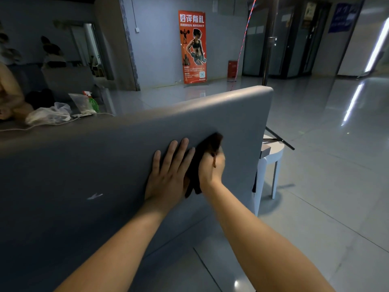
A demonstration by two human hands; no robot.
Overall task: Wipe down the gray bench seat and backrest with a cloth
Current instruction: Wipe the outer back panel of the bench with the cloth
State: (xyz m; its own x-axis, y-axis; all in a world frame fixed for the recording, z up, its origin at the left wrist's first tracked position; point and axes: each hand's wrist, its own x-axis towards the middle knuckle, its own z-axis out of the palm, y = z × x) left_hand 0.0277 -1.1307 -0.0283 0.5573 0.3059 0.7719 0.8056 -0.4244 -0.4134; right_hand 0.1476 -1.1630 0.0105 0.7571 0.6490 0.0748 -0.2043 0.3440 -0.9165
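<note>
**Cloth on the backrest, near its right end**

The left hand [166, 175] lies flat on the gray backrest [105, 165], fingers straight and slightly spread, bracing the panel. Just beside it, touching, the right hand [211, 167] presses a dark cloth [212, 142] against the same surface. The hand looks bunched round the cloth, though its fingertips are buried in the fabric and can't be seen.

The cloth looks soft, limp and light. It spills out above and below the hand, so I'd wad it in the palm and keep the loose tails tucked in so they don't drag. The backrest looks padded and smooth, perhaps vinyl; a cloth should glide over it, and firm pressure will give a little. I can't make out the seat clearly.

Readable writing: the orange banner [192, 47] against the far wall is headed "好评有礼"; its smaller lines are too fine to read. A blue sign [342, 17] at the upper right is blurred.
</note>
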